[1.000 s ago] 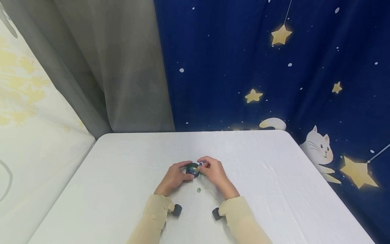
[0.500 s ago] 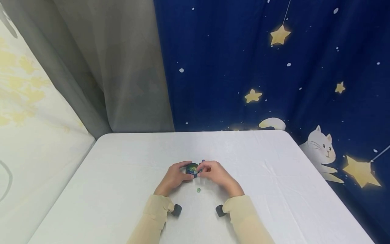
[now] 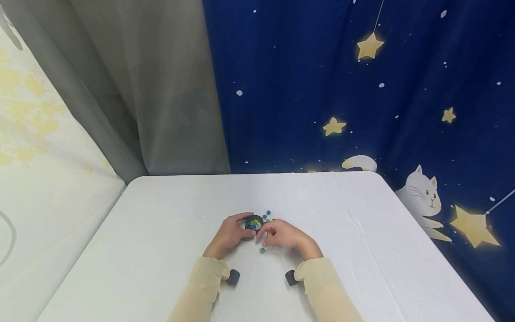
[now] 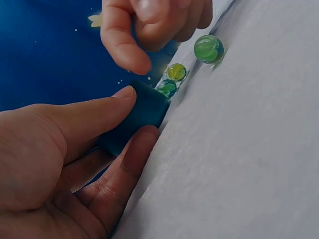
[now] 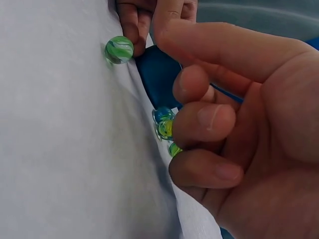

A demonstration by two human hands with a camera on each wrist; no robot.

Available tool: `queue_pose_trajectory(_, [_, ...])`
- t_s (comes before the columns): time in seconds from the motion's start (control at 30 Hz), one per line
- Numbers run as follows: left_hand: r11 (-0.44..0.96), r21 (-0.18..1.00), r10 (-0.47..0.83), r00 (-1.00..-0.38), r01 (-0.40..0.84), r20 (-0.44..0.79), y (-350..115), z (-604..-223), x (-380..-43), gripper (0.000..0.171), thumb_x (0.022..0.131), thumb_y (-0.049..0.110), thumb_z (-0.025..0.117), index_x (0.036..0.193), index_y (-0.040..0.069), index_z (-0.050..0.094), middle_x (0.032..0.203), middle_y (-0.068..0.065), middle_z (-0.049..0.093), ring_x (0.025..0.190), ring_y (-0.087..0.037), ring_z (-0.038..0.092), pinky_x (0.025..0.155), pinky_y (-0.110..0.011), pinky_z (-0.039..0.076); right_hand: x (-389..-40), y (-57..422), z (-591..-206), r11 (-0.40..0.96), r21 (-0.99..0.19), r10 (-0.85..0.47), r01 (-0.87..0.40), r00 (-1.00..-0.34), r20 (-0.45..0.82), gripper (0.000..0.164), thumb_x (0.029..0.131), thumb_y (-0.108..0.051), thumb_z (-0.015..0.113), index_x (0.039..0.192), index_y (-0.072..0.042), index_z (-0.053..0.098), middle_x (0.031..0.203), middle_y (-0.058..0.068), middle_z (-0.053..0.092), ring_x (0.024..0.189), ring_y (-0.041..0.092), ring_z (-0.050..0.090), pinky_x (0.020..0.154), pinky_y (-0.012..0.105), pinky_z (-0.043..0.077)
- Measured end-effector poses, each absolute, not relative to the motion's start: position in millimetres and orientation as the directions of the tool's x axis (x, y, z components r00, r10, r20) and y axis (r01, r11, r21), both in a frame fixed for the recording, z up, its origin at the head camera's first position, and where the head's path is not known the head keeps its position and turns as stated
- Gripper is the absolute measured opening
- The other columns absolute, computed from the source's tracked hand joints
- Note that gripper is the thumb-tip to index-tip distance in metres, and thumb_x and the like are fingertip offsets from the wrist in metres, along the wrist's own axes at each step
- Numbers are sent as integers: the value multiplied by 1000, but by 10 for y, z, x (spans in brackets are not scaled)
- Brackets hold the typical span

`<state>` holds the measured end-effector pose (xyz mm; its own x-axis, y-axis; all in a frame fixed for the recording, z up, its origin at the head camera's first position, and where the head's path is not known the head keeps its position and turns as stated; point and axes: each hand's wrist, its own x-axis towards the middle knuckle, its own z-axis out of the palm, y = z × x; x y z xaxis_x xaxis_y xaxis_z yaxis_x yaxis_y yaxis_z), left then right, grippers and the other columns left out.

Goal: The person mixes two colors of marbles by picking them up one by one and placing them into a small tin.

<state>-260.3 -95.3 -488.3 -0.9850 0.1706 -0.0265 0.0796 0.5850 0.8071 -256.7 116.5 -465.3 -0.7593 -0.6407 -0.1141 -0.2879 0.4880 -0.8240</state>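
- Since half a second ago, the right hand (image 3: 282, 234) has come away from the dark cup (image 3: 255, 217), back toward the person; two blue marbles (image 3: 268, 213) that it partly hid now show better; the left hand (image 3: 230, 231) and the cup look to be in the same spot.
- The left hand holds the cup, thumb on the near side and a finger on the far side; the cup seems to sit on the white table (image 3: 161, 246), with marbles inside.
- On the right hand, a small gap shows between pointing finger and thumb; the other fingers are bent in; I see nothing held.
- One lone green marble (image 3: 262, 251) lies near those fingertips; the blue ones and some small green marbles (image 3: 268, 221) lie just beside the cup.
- My guess is that the right hand is reaching for the lone marble; taking it calls for a soft pinch from both sides, as it could roll.
- Hard to see: how many marbles are in the cup; the right hand may hide some outside it; the sleeves (image 3: 200, 286) are cut off below.
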Motion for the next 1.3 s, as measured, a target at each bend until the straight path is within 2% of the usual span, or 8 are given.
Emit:
queue_pose_trajectory(0.3, [585,808,167,-985,68,-37,-956,-4894,-2625,61,76,21,83,132,17,61,136,-7,57,131,-32,46,109,-52,33,-2571,1136,-4689,514,-799,-670,-313,-728,-146,24,79,1,73,98,-13,75,53,-6,48,46,7,40,46,21,33])
queue_pose_trajectory(0.63, [579,813,163,-986,58,-45,-965,-4915,-2627,61,75,23,84,132,18,62,136,-8,57,132,-34,44,110,-54,31,-2518,1095,-4672,546,-753,-666,-367,-735,-125,29,74,9,69,91,-13,75,56,-6,50,51,6,43,50,21,36])
queue_pose_trajectory(1.3, [564,823,169,-985,69,-33,-1007,-4923,-2600,60,74,24,84,130,17,63,133,-11,59,130,-37,45,108,-57,32,-2491,1043,-4723,577,-720,-655,-386,-745,-126,27,73,6,69,88,-15,77,56,-7,53,51,5,44,52,21,38])
